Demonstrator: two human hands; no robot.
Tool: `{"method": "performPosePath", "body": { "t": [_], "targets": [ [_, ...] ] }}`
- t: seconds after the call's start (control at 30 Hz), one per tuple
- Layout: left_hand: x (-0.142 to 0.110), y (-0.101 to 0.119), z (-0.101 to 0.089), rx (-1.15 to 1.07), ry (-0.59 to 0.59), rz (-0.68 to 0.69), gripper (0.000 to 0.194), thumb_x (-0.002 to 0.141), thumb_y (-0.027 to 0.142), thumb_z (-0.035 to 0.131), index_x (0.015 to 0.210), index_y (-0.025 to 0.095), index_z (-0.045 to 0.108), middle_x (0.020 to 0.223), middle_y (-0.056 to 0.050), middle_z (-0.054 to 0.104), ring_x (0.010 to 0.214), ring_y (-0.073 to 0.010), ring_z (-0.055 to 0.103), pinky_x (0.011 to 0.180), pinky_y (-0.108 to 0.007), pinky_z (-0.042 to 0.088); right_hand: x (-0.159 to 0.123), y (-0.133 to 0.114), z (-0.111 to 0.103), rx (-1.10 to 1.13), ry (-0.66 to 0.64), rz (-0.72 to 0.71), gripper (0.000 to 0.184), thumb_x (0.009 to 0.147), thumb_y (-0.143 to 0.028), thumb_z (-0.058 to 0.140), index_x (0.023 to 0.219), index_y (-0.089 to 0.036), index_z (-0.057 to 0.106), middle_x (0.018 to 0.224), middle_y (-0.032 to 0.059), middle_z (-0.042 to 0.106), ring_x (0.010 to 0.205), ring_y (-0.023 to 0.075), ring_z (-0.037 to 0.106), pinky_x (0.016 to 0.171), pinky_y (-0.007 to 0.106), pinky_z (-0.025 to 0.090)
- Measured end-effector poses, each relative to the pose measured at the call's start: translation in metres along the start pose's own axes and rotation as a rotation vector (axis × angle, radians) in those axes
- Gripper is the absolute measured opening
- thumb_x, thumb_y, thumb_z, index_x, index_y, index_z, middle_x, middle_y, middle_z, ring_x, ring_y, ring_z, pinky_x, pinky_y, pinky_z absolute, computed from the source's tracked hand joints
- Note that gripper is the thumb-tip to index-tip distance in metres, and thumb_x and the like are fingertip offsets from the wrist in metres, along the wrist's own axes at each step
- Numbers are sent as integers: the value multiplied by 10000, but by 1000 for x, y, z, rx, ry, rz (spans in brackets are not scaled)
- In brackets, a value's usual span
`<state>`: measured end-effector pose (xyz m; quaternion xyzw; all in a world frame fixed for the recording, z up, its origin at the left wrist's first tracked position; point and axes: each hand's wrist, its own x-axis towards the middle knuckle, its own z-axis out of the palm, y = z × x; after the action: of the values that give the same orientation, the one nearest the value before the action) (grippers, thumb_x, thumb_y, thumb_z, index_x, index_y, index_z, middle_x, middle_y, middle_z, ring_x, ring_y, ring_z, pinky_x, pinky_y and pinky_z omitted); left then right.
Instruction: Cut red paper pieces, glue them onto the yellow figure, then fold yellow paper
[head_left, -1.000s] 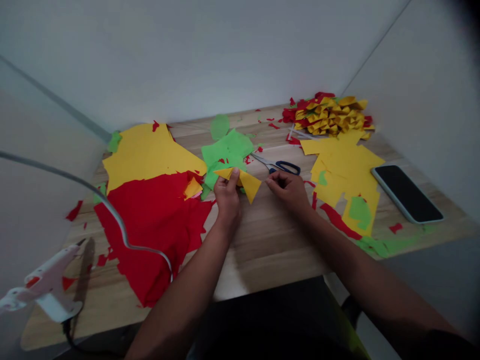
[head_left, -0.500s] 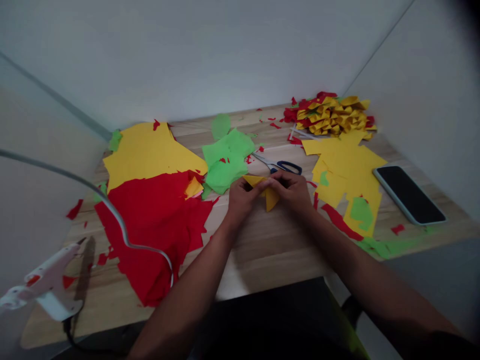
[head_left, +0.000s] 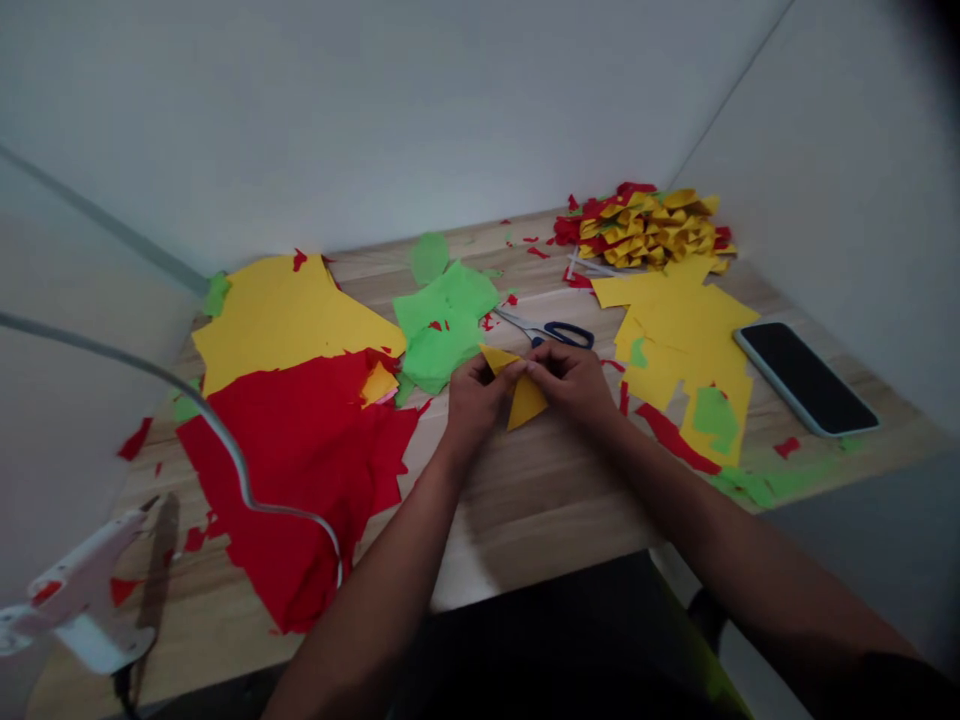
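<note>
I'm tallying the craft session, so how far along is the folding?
Done: a pile of folded pieces sits at the far right of the table. In hand: left hand and right hand pinch one yellow paper piece. Left: uncut yellow sheet, red sheet and green paper.

The yellow piece (head_left: 523, 398) pinched between my left hand (head_left: 474, 396) and right hand (head_left: 571, 378) is thin matt paper, creased where it is folded. The table (head_left: 540, 500) under my wrists is pale wood with a visible grain and a dull finish. The red sheet (head_left: 300, 460) on the left is matt paper with ragged edges. The scissors (head_left: 546, 330) have shiny metal blades and dark plastic handles. On the right, the phone (head_left: 804, 378) has a glossy black glass face.
</note>
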<state>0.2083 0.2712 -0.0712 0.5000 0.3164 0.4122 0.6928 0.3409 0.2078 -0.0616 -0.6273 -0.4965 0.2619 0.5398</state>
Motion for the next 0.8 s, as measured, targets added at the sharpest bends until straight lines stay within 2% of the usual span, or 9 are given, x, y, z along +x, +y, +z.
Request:
{"method": "performPosePath", "body": {
  "t": [0.23, 0.47, 0.53, 0.73, 0.8],
  "targets": [
    [0, 2, 0, -5, 20, -28, 366, 575, 420, 898, 742, 153, 712, 699, -11, 703, 626, -127, 613, 599, -239, 495, -1, -2, 0, 1, -14, -19, 166, 794, -341, 634, 728, -191, 660, 640, 1, 625, 565, 134, 510, 523, 250, 380],
    [0, 2, 1, -18, -5, -25, 387, 549, 419, 904, 782, 154, 745, 775, -31, 727, 713, -148, 642, 674, -254, 506, -1, -1, 0, -46, 3, -19, 154, 789, -334, 633, 742, -189, 661, 649, 2, 630, 572, 132, 516, 522, 245, 375],
    [1, 0, 0, -46, 45, -11, 362, 574, 402, 897, 786, 156, 736, 751, -16, 710, 691, -136, 629, 657, -241, 492, -1, -1, 1, -52, -9, -13, 159, 793, -336, 621, 735, -192, 653, 639, 0, 619, 565, 130, 504, 520, 246, 370],
    [14, -4, -15, -215, 300, 77, 361, 655, 448, 853, 836, 180, 693, 738, 35, 659, 642, -86, 577, 649, -206, 467, -2, 2, 3, -91, -35, -30, 184, 803, -356, 631, 710, -198, 632, 633, -2, 607, 581, 137, 507, 554, 263, 374],
    [16, -3, -16, -215, 297, 77, 371, 632, 454, 865, 811, 175, 699, 747, 23, 670, 654, -94, 585, 657, -211, 473, -3, 3, 4, -59, -16, -30, 195, 832, -374, 616, 745, -201, 641, 669, 5, 625, 619, 148, 532, 580, 269, 395]
  ]
}}
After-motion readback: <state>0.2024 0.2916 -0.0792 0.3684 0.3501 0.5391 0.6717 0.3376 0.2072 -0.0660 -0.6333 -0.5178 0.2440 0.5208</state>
